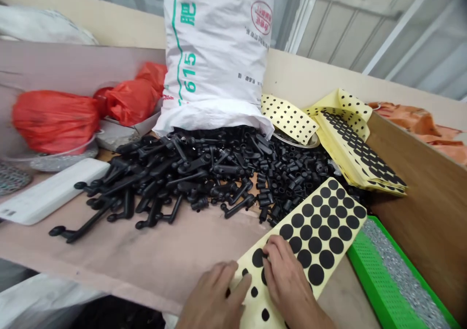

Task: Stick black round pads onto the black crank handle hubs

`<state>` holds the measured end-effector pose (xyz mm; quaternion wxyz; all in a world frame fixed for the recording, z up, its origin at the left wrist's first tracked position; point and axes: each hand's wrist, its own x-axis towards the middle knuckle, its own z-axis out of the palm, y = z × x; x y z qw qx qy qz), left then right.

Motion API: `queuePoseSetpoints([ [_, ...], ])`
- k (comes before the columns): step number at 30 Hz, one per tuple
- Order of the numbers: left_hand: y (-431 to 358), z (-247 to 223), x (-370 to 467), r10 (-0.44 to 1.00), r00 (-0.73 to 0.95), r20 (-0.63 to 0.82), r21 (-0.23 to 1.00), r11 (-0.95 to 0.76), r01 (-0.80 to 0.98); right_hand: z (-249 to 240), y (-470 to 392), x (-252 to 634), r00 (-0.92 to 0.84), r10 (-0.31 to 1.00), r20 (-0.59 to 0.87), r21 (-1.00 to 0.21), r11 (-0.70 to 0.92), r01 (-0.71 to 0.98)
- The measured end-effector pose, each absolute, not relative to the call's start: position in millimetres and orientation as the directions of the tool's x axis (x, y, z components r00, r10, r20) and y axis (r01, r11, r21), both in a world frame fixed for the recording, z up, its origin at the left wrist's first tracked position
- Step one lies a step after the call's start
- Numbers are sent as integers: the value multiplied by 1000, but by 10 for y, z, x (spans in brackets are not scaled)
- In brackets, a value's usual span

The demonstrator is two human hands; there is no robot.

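A pale yellow sheet (pixel 322 219) with rows of round black pads lies slanted on the table near its front edge. Larger dots cover its upper part, smaller ones its lower left. My right hand (pixel 286 280) is over the middle of the sheet, its fingers bent together at one black dot; what they hold, if anything, is hidden. To the left, my left hand (pixel 216 295) rests at the sheet's lower left edge, thumb and fingers apart, with nothing seen between them. Behind the sheet lies a heap of small black cylindrical parts (pixel 284 175), beside many black crank-shaped handles (pixel 156 178).
A white sack (pixel 219 51) stands behind the heap. Red bags (pixel 54 119) and a white box (pixel 51 190) are at left. More dotted yellow sheets (pixel 288 117) lie at the back right. A green tray (pixel 390 280) of small metal pieces sits beside a brown board (pixel 419 212).
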<state>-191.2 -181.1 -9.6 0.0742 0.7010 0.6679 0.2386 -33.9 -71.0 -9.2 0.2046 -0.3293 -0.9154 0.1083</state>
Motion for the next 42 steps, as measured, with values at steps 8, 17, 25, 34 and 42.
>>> queuePoseSetpoints([
  [8,-1450,-73,-1782,985,164,51,135,-170,976,-52,-623,-266,-722,655,225,-294,752,590],
  [17,-1381,-75,-1760,976,182,121,109,-195,975,-52,-577,-317,-731,656,185,-236,752,615],
  [25,-1422,-87,-1763,970,220,102,65,-227,972,36,-567,-322,-703,701,118,-461,666,587],
  [34,-1386,54,-1868,975,224,8,324,-214,921,84,-598,-298,-693,720,27,-701,508,500],
  [42,-787,227,-2170,990,1,142,298,-44,953,108,-527,-283,-692,715,-100,-814,342,470],
])
